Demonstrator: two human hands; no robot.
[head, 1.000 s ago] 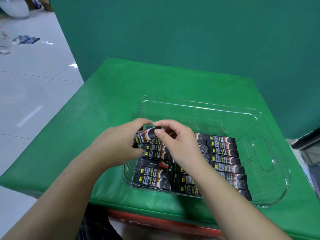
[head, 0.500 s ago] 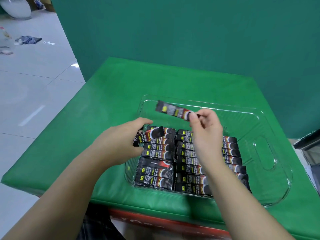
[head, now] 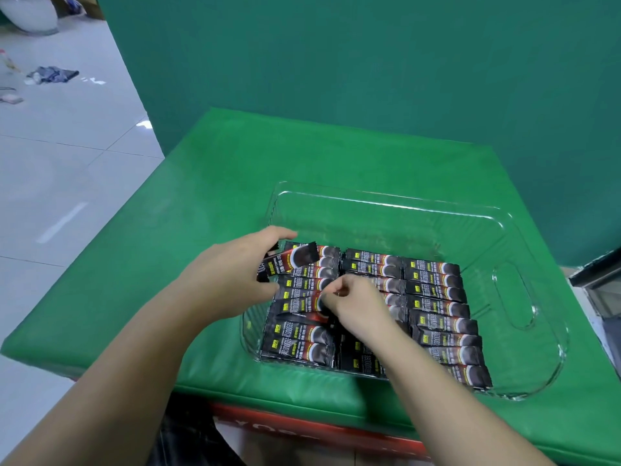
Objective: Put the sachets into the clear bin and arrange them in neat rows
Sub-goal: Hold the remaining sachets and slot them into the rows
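A green backdrop [head: 369, 62] stands behind a green padded surface [head: 218, 183], beside a pale tiled floor [head: 60, 156] where a crumpled cloth [head: 52, 75] lies far off. On the surface sits a clear bin [head: 524, 361] with a cut-out handle in its right wall. Its near half is packed with dark sachets [head: 437, 307] laid flat in three columns of close rows, long sides touching; the far strip of the bin floor is bare. Each sachet carries a small yellow mark, white characters too blurred to read, and a picture of a cup against black and red. The print is not sharp enough to name a brand. Below the surface's front edge a red panel [head: 302, 428] shows pale lettering, cut off and unreadable. A person's left hand [head: 232, 277] grips a few more sachets [head: 295, 258] at the bin's left wall, fingers curled round them, one end tilted up over the left column. The right hand [head: 356, 304] is down inside the bin between the left and middle columns, its fingers bent and pinched together on the end of a sachet in the row [head: 302, 304].
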